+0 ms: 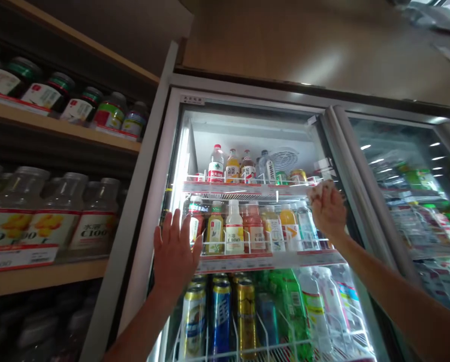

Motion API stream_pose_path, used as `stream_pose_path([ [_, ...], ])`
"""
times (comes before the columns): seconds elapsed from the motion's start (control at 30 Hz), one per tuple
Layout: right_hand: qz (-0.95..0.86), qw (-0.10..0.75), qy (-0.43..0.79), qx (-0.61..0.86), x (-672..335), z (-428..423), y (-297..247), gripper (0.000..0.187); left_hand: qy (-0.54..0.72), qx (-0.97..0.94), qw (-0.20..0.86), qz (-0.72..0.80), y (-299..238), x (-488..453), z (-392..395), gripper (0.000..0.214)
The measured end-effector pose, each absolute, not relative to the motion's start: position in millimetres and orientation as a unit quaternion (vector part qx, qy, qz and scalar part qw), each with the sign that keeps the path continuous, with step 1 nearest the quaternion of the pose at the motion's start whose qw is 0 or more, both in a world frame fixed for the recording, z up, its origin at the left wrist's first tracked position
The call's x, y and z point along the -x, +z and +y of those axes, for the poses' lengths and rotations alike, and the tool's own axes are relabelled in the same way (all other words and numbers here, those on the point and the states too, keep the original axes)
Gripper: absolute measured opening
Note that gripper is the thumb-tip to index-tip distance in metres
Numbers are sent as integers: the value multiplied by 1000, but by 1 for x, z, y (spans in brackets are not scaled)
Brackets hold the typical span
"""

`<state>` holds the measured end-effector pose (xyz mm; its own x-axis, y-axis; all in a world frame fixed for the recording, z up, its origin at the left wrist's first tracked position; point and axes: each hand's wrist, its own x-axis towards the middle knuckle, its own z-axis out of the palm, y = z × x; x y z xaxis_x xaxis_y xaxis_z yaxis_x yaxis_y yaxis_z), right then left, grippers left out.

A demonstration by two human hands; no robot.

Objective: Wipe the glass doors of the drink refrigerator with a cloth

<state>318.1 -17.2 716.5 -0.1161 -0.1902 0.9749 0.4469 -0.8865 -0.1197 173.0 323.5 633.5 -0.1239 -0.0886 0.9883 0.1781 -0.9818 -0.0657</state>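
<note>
A glass-doored drinks fridge (247, 108) stands in front of me, its shelves lit from inside. My left hand (175, 251) is raised at the left of the glass door, fingers spread and palm toward it; nothing is in it. Whether the palm presses on the glass I cannot tell. On the right of the same door, my right hand (327, 208) is closed on a pale, spotted cloth (315, 191), which appears to lie against the glass. Behind the glass are a white-capped C100 bottle (234, 229), a red-capped water bottle (216, 163) and a blue can (221, 317).
Open shelves (70, 128) with several bottles run along the left side. A second fridge door (406, 166) with drinks behind it is at the right, past a metal door frame (360, 191). Above is a wooden panel (285, 40).
</note>
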Motion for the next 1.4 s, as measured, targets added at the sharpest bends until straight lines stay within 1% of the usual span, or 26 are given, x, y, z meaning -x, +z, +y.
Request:
stream_pose_path([
  [0.07, -164, 171, -734, 636, -309, 6, 701, 57, -749, 655, 91, -34, 634, -173, 323, 52],
  [0.17, -336, 29, -691, 639, -292, 50, 682, 53, -753, 651, 93, -31, 634, -172, 323, 52],
  [0.2, -363, 7, -679, 638, -288, 59, 684, 53, -752, 652, 91, -31, 634, -172, 323, 52],
  [0.23, -357, 15, -678, 642, -286, 64, 692, 53, -751, 654, 88, -30, 634, -172, 323, 52],
  [0.33, -220, 156, -695, 667, -284, 71, 731, 53, -750, 656, 86, -27, 633, -173, 325, 53],
  [0.37, -194, 180, -691, 673, -282, 76, 740, 53, -751, 654, 88, -25, 633, -173, 325, 53],
  [0.4, -198, 174, -686, 678, -278, 82, 744, 53, -753, 652, 89, -23, 633, -173, 326, 53],
  [0.43, -233, 138, -683, 679, -272, 90, 741, 54, -753, 651, 89, -22, 633, -173, 326, 52],
  [0.57, -478, -102, -638, 595, -249, 114, 694, 54, -750, 657, 69, -15, 633, -172, 327, 50],
  [0.6, -510, -135, -624, 576, -248, 112, 684, 53, -748, 660, 65, -14, 633, -171, 327, 50],
  [0.63, -517, -144, -618, 575, -249, 106, 680, 53, -745, 664, 61, -13, 633, -171, 327, 49],
  [0.67, -494, -124, -625, 592, -252, 99, 681, 53, -743, 667, 57, -13, 633, -170, 326, 49],
  [0.77, -312, 32, -669, 674, -266, 78, 695, 54, -737, 674, 47, -9, 633, -169, 325, 51],
  [0.8, -267, 69, -676, 683, -269, 74, 697, 54, -737, 675, 46, -6, 633, -169, 325, 51],
  [0.83, -256, 78, -678, 685, -271, 71, 695, 54, -737, 675, 48, -2, 633, -168, 324, 51],
  [0.87, -279, 56, -675, 681, -273, 69, 688, 54, -736, 675, 52, 4, 633, -168, 324, 51],
  [0.93, -365, -25, -658, 658, -277, 59, 670, 56, -731, 679, 67, 24, 632, -168, 324, 51],
  [0.97, -384, -45, -655, 649, -280, 49, 661, 57, -729, 680, 74, 32, 632, -168, 323, 52],
  [1.0, -372, -36, -665, 646, -285, 38, 654, 58, -726, 682, 79, 37, 632, -168, 323, 52],
  [1.1, -221, 89, -730, 641, -297, 4, 645, 59, -724, 684, 86, 34, 633, -168, 321, 53],
  [1.13, -181, 119, -740, 637, -299, -1, 643, 59, -724, 684, 86, 31, 633, -168, 321, 54],
  [1.17, -160, 130, -745, 634, -298, -1, 640, 60, -724, 684, 85, 29, 634, -168, 321, 54],
  [1.2, -167, 120, -742, 637, -296, 4, 634, 61, -724, 684, 85, 29, 634, -167, 321, 53],
  [1.33, -308, -7, -681, 664, -288, 20, 611, 60, -719, 690, 78, 30, 633, -163, 319, 53],
  [1.37, -311, -10, -677, 667, -290, 15, 610, 59, -718, 691, 78, 31, 631, -163, 317, 53],
  [1.4, -284, 13, -687, 668, -295, 5, 611, 58, -715, 694, 77, 31, 627, -163, 315, 54],
])
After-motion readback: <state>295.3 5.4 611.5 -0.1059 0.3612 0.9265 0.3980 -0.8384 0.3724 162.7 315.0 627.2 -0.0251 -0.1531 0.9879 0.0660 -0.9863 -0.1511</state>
